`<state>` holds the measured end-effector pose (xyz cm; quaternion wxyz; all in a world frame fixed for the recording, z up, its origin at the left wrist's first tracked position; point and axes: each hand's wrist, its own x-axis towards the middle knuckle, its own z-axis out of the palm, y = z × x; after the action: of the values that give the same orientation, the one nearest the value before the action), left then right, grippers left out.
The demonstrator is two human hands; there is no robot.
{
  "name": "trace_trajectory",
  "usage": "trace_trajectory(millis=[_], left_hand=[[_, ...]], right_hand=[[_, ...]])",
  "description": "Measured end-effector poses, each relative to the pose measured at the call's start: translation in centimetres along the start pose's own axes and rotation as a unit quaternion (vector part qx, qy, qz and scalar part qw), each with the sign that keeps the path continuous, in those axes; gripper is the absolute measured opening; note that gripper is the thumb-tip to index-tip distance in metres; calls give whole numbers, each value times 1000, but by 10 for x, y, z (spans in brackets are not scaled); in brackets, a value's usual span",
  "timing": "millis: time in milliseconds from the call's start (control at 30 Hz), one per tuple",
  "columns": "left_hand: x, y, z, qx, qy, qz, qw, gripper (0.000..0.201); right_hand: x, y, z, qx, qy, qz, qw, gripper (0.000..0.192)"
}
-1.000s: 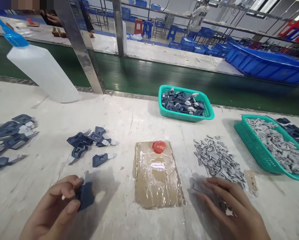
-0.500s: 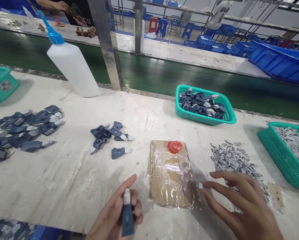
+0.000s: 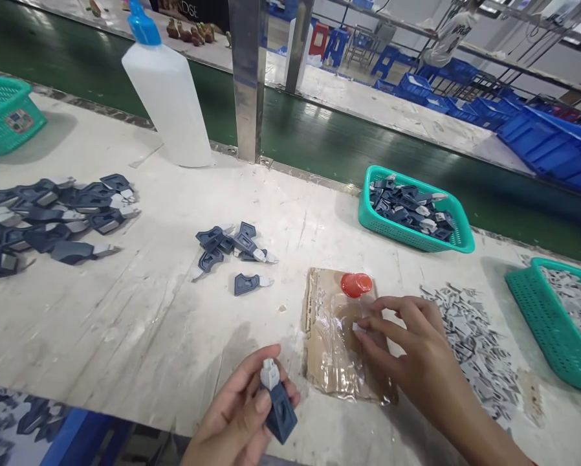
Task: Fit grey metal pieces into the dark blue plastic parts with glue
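- My left hand is closed around a dark blue plastic part with a pale grey tab sticking up from its top, held just above the near edge of the desk.
- My right hand rests over the taped cardboard pad, its fingertips pinching a tiny pale piece; it is too small for me to identify.
- A red cap sits at the pad's far end.
- A loose heap of grey clips lies just right of that hand.
- A few more blue parts lie farther back on the desk.
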<state>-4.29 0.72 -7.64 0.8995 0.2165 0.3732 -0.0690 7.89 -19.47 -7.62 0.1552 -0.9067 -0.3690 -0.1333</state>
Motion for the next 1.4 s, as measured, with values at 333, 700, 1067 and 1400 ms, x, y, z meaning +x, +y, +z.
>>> trace_trajectory(millis=[333,700,1067,1400], left_hand=[[-3,-5,8,20,-17,29,999,28],[5,-24,4,113,-42,91,989,17],[6,-27,4,143,-49,113,982,14],[1,-33,-2,230,-60,224,945,7]], right_hand=[[1,-8,-16,-45,71,-14,996,6],[-16,-27,-18,34,66,42,996,12],[-23,-65,4,161,36,-30,986,22],[-25,-63,-3,225,-29,-12,974,9]])
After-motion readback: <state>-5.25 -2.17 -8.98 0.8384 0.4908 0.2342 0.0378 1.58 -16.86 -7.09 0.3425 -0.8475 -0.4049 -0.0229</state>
